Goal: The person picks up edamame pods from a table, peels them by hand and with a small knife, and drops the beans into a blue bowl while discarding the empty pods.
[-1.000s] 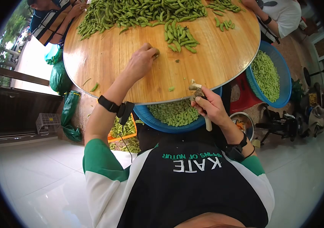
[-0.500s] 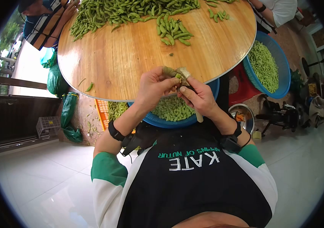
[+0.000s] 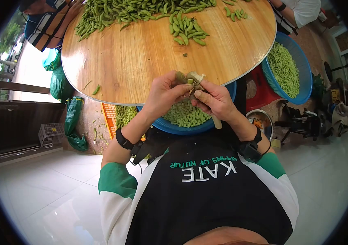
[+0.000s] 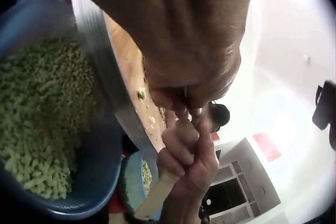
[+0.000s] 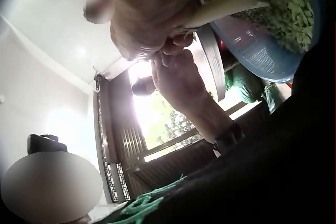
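In the head view my left hand [image 3: 163, 94] pinches a small green pod piece [image 3: 190, 81] between thumb and fingers. My right hand [image 3: 217, 102] grips a tool with a pale handle [image 3: 216, 121], its fingertips touching or nearly touching the left's. Something pale and brown [image 3: 195, 76] lies at the right fingertips; what it is, I cannot tell. Both hands are over the near table edge, above a blue basket [image 3: 174, 129] of shelled green beans [image 3: 188, 115]. The left wrist view shows the pale handle [image 4: 156, 195] below the curled right fingers; the pod piece is hidden there.
Green pods [image 3: 121, 10] are heaped on the round wooden table [image 3: 133, 61], with a smaller pile [image 3: 188, 30] nearer. A second blue basket [image 3: 306, 83] of beans stands at the right, beside a metal bowl [image 3: 268, 132]. Two people sit at the far sides.
My left hand has come back from the tabletop to meet the right hand, which has shifted slightly left. Over the last half second both hands have stayed together, barely moving.
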